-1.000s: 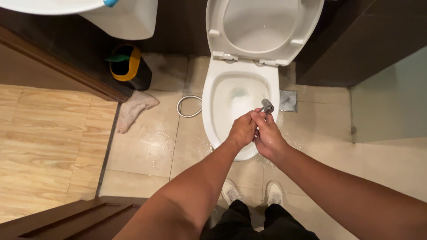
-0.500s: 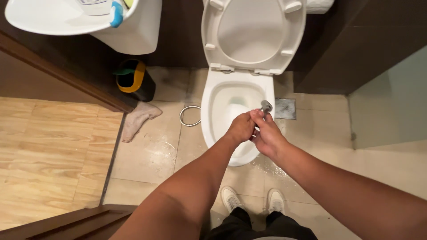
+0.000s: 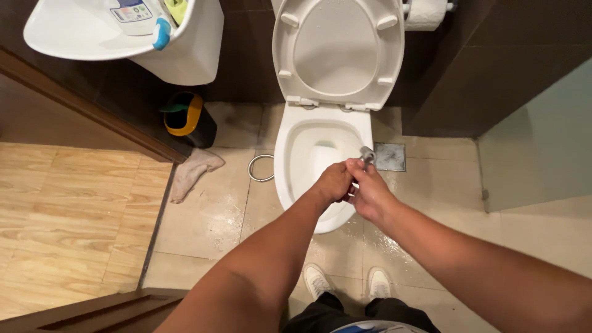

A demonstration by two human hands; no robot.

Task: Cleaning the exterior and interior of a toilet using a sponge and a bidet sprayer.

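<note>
I stand over a white toilet (image 3: 290, 185) with its seat and lid (image 3: 338, 52) raised against the back wall. My right hand (image 3: 370, 191) grips a small metal spray head (image 3: 367, 154) above the bowl's right rim. My left hand (image 3: 334, 182) is closed beside it, fingers touching the right hand's fingers over the bowl. A metal hose (image 3: 259, 168) loops on the floor left of the bowl. Whether water is spraying I cannot tell.
A white washbasin (image 3: 80, 34) with a bottle in it hangs at top left, a black and yellow bin (image 3: 185, 114) beneath it. A rag (image 3: 191, 172) lies on the wet tiles. A floor drain (image 3: 391, 156), toilet roll (image 3: 425, 13), glass partition (image 3: 536, 142) and wooden threshold (image 3: 86, 105) surround me.
The view has tilted up, showing more of the basin and the toilet roll. The spray visible in the bowl a second ago no longer shows. My hands stay together on the spray head.
</note>
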